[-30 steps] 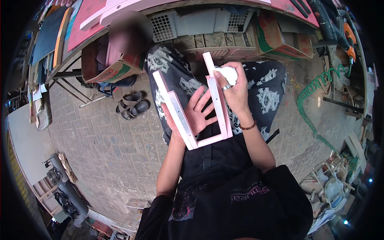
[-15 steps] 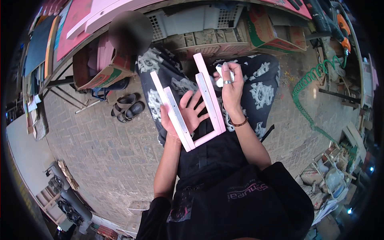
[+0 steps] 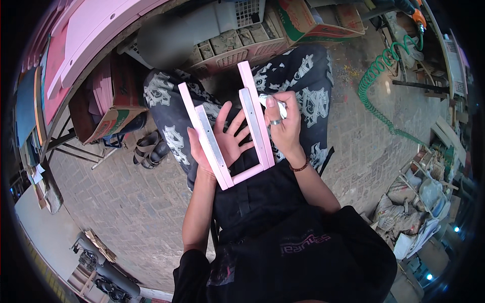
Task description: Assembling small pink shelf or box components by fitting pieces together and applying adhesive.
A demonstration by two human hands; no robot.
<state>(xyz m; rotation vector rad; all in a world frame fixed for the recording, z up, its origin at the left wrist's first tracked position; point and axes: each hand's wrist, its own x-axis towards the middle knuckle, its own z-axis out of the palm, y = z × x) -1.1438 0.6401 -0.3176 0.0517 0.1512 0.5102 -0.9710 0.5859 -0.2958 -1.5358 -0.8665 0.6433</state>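
A pink, U-shaped wooden frame (image 3: 256, 136) lies tilted above my lap, its crossbar towards me and its two long sides pointing away. Greyish, unpainted-looking strips with small holes run along the tops of the sides. My left hand (image 3: 227, 144) bears it from below, palm up: the thumb is outside the left side, and the fingers spread out in the gap. At the outer edge of the right side, my right hand (image 3: 285, 123) pinches a crumpled white piece (image 3: 278, 107), cloth or paper, I cannot tell which. Part of that piece is hidden by the fingers.
A workbench edge with pink boards (image 3: 96, 45) curves across the upper left. Under it stand cardboard boxes (image 3: 108, 108) and a divided tray (image 3: 227, 46). Sandals (image 3: 151, 150) lie on the paved floor. A green coiled hose (image 3: 374, 81) hangs at right, above piled scraps (image 3: 404, 202).
The whole view has shifted, so the bench and boxes sit further left. My right hand with the white piece has come closer to the frame's right side. My left hand keeps its hold.
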